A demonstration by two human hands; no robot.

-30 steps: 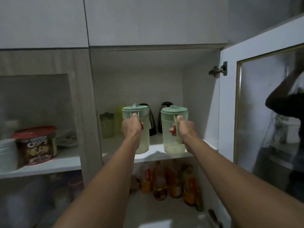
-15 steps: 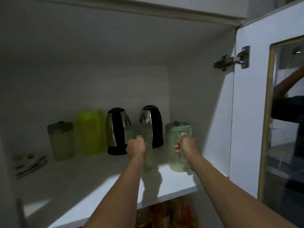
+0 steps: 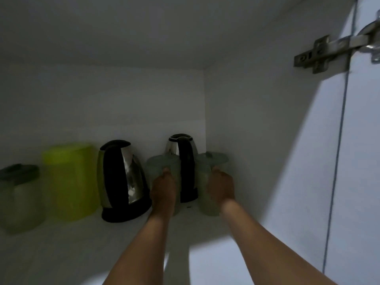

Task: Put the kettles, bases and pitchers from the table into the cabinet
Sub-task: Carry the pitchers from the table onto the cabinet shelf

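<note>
Deep in the dim cabinet, my left hand grips the handle of a pale green pitcher. My right hand grips a second pale green pitcher in the back right corner. Both pitchers stand upright on the white shelf, one on each side of a steel and black kettle. Another steel kettle on its black base stands left of my left hand. Further left are a yellow-green pitcher and a dark-lidded clear pitcher.
The cabinet's right wall is close beside the right pitcher. A metal hinge holds the open door at the upper right. The front of the shelf is lit.
Both hands have pushed the two green pitchers deeper along the shelf, from its front edge to beside the right kettle. My view has moved closer into the cabinet.
</note>
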